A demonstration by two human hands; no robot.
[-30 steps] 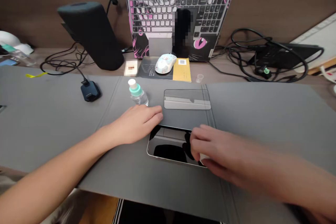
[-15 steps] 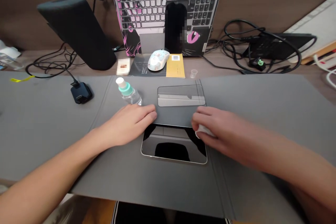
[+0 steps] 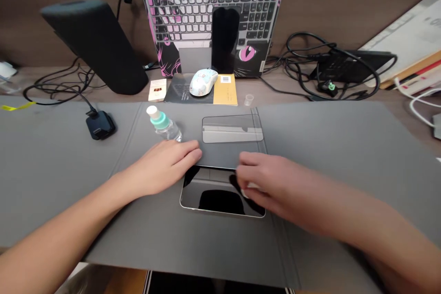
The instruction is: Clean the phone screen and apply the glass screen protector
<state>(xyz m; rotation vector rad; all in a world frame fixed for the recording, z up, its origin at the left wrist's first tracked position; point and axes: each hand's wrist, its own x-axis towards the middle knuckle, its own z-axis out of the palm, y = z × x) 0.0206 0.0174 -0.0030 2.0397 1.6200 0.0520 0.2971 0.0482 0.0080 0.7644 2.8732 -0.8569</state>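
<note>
"Wiping the tablet (image 3: 215, 193), would you say?"

"That's my judgement, yes. The right hand (image 3: 265, 177) has its fingers curled in, pinching something white, perhaps a pad (image 3: 245, 194). Most of it is hidden, so I can't name it for certain. It sits over the right end of the screen."

"Touching the glass?"

"It looks so, though the fingers hide the contact."

"And the left hand (image 3: 168, 165)?"

"Palm down, fingers close together and slightly bent, fingertips just beside the tablet's far left corner. I can't tell whether they grip an edge or simply rest there."

"Where exactly is the tablet?"

"Screen up on the gray desk mat (image 3: 344, 147), near the middle of the worktop's (image 3: 272, 97) front edge, its long sides running roughly along that edge. Beyond it, toward the back edge, lies a clear screen protector (image 3: 232, 128). A spray bottle (image 3: 168, 132) with a teal collar stands just past the left hand."

"So what does the next move call for?"

"Light, even pressure, I'd think, with strokes that take in the far right corner and then the left end. The left hand would do well to steady the tablet by its rim, off the screen."

"Any risk?"

"Lint or streaks, possibly. The dark screen mirrors so much that I can't judge how clean it is."
</note>
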